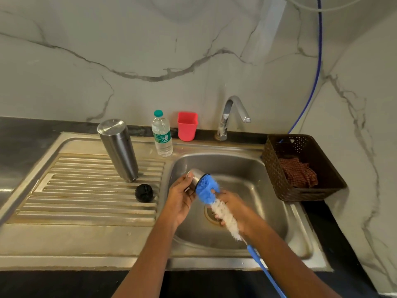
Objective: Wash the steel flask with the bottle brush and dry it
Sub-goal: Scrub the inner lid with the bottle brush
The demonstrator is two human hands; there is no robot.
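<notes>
**Risks (judged)**
- Possible slip of cap (pixel 194 178) from left hand (pixel 179 198): smooth steel, gripped only by curled fingers and thumb, with the brush pushing against it.
- Possible bending of brush (pixel 207 190): right hand (pixel 233 206) closed round the white bristle section, not the handle. Blue handle trailing free past near edge of sink (pixel 236 168).
- Possible toppling of flask (pixel 118 150): tall, narrow, standing apparently mouth down on ridged drainboard (pixel 86 196) left of sink.
- Possible rolling of stopper (pixel 144 192): round, lying on the ridges just left of sink.

**Materials and shapes**
- Cap: brushed steel, short cylinder, dark rim. Held above sink, blue tuft pressed into its mouth.
- Brush: soft blue tuft at tip, stiffer white bristles behind, thin blue handle.
- Flask: brushed steel, tapered cylinder, flat disc end up.
- Stopper: black, ribbed, probably plastic.
- Sink: dull stainless steel, rounded bowl, drain at centre.
- Behind sink: chrome tap (pixel 231 115), clear plastic bottle (pixel 162 136), red cup (pixel 187 126).
- Right of sink: brown perforated basket (pixel 277 168), reddish woven cloth (pixel 297 173) inside.
</notes>
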